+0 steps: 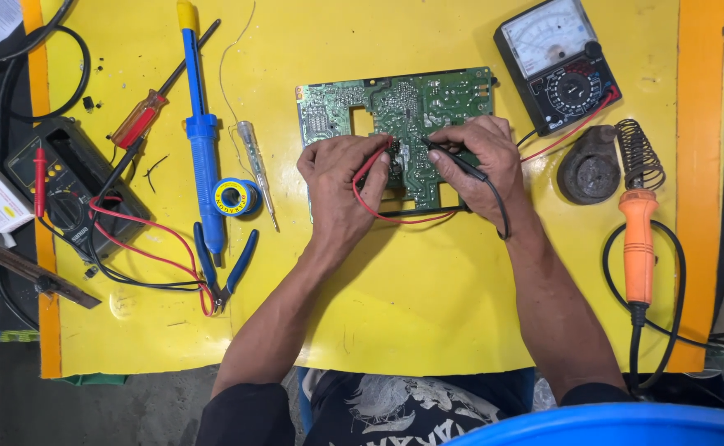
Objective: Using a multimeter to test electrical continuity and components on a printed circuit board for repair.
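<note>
A green circuit board (411, 103) lies solder side up on the yellow table top (428, 297). My left hand (341, 182) pinches a red test probe (376, 157), its tip on the board's middle. My right hand (477, 157) holds a black test probe (453, 157), tip touching the board just right of the red one. Red and black leads run from the probes to an analogue meter (556, 62) at the upper right.
A soldering iron with orange handle (638, 239) rests in its coil stand (601, 165) at right. To the left lie a blue desoldering pump (201, 132), solder roll (234, 196), tester screwdriver (256, 165), blue-handled pliers (226, 268), red screwdriver (143, 116) and a black digital multimeter (73, 186).
</note>
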